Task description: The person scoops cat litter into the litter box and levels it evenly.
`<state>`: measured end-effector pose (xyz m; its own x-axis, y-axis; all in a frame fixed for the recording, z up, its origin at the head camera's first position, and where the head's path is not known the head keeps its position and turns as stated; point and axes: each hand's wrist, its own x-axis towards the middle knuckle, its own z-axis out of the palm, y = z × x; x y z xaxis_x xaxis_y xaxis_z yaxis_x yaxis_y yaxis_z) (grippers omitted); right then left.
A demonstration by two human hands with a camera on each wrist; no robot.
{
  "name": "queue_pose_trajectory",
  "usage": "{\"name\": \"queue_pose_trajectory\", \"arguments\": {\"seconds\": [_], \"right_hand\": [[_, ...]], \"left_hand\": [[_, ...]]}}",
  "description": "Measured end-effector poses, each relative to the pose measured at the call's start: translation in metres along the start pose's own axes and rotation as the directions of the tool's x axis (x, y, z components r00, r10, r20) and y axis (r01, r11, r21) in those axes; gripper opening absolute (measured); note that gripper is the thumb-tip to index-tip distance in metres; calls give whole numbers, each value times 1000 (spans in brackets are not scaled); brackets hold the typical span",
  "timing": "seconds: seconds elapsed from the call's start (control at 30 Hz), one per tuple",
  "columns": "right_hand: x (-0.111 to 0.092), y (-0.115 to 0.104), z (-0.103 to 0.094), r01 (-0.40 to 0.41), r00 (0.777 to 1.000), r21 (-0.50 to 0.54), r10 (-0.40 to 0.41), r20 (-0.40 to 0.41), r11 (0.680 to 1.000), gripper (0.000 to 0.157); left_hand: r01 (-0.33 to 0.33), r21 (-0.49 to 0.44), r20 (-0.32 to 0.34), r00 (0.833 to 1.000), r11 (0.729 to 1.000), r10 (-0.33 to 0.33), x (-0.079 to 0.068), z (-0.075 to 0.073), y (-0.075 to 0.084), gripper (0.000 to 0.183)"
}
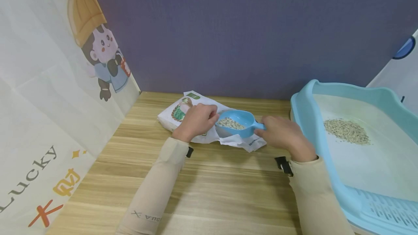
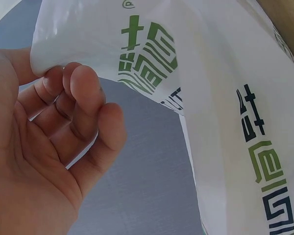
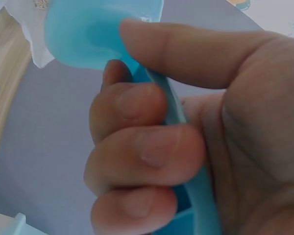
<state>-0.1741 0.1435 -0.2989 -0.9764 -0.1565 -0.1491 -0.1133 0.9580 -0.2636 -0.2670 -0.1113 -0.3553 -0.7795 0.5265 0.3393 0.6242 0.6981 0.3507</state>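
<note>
A white printed bag [image 1: 209, 139] lies on the wooden table with its mouth facing right. My left hand [image 1: 197, 119] pinches the bag's upper edge; in the left wrist view the plastic [image 2: 108, 39] is caught between thumb and fingers. My right hand [image 1: 282, 133] grips the handle of a blue scoop [image 1: 248, 119], its fingers wrapped round the handle [image 3: 174, 105] in the right wrist view. Beige pellets [image 1: 231, 123] fill part of the scoop, which sits at the bag's mouth. How far its tip reaches into the bag is hidden.
At the right stands a blue litter tray [image 1: 308, 119] with a high rim and a slotted front ledge [image 1: 388, 206]. A small heap of pellets [image 1: 347, 131] lies on its pale floor. A dark panel [image 1: 228, 35] rises behind the table [image 1: 209, 198]; a printed sheet [image 1: 39, 93] borders the left.
</note>
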Motion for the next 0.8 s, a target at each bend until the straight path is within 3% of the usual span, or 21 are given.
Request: {"name": "queue_pose_trajectory", "arguments": {"seconds": [0.8], "right_hand": [[-28, 14, -23, 0, 1000, 32, -1, 25, 999, 24]], "left_hand": [[-3, 0, -2, 1000, 1000, 3, 0, 1, 1, 40]]}}
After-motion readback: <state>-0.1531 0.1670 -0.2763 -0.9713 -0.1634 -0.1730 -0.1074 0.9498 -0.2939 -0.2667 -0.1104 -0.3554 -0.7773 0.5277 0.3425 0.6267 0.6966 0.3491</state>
